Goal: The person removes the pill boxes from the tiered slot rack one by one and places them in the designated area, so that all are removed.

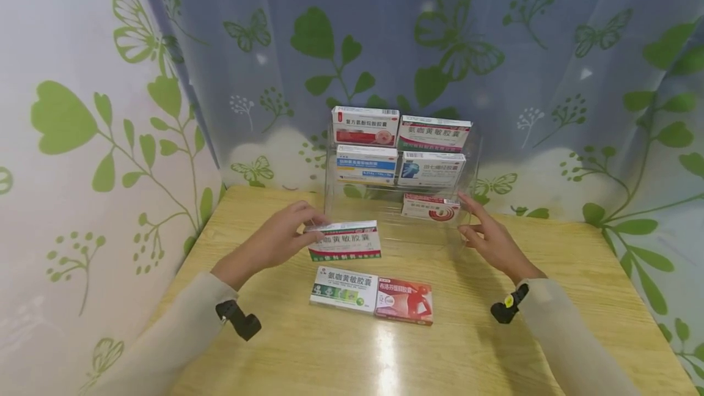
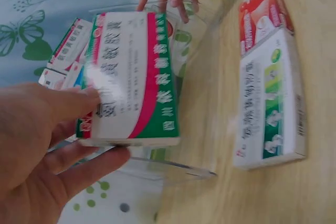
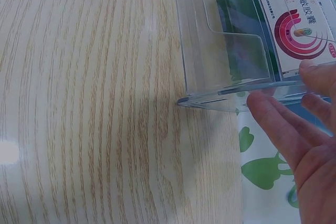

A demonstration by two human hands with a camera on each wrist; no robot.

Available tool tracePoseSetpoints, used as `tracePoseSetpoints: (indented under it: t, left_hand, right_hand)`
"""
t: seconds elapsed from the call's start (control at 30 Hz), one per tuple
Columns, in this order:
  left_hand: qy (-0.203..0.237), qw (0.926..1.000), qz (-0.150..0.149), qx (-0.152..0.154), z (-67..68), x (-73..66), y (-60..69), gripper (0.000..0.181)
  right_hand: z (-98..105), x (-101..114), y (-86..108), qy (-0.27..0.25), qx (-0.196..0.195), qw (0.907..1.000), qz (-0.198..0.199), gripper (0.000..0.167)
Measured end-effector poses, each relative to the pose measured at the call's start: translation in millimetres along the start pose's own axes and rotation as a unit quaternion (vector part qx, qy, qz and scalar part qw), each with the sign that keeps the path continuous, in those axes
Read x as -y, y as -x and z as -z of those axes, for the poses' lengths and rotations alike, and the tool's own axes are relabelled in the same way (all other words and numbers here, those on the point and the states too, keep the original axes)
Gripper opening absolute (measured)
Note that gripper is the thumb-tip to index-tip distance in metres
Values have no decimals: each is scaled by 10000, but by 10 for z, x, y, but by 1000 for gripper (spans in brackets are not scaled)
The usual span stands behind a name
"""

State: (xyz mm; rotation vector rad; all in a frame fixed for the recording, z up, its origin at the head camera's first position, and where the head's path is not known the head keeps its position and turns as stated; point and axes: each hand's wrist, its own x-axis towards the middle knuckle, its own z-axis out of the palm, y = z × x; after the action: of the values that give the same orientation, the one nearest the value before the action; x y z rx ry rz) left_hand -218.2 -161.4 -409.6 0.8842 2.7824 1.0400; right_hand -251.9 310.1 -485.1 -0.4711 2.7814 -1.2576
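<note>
My left hand (image 1: 286,234) pinches a white medicine box (image 1: 346,242) with red and green bands, thumb on its printed face. In the left wrist view this medicine box (image 2: 128,77) is tilted, held in front of the clear display rack (image 1: 330,200). At the rack's right side is my right hand (image 1: 492,243), its fingers extended. In the right wrist view the fingertips (image 3: 257,100) meet the rack's clear side panel. A white and red box (image 3: 299,24) stands in the bottom tier beside that hand.
Two boxes lie on the wooden table in front: a white and green one (image 1: 343,289) and a red one (image 1: 404,301). The rack's upper tiers hold a red and white box (image 1: 365,127), a pink-banded box (image 1: 434,134), a blue box (image 1: 366,165) and a white-blue box (image 1: 431,168). Patterned curtain (image 1: 385,29) hangs behind.
</note>
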Motion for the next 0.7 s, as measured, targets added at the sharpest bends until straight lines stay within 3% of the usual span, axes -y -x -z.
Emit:
tracePoseSetpoints:
  t: [0.17,0.37,0.47,0.7]
  left_hand:
    - [86,9956,15,931,-116,164,213,26]
    - [397,9814,186,1871,-291,271,357,21]
    - [585,9748,304,2129,-374,290,392,17]
    - [823,9682,479,2312,-554,307,446,15]
  right_hand:
    - [-3,0,-8,3,5,10000,-17,81]
    - [-7,2,-6,-30,16,10000,-41,81]
    - [-4,10,-3,-31,29,10000,-43,80]
    - [-2,11,-12,-38,20,10000,-74,80]
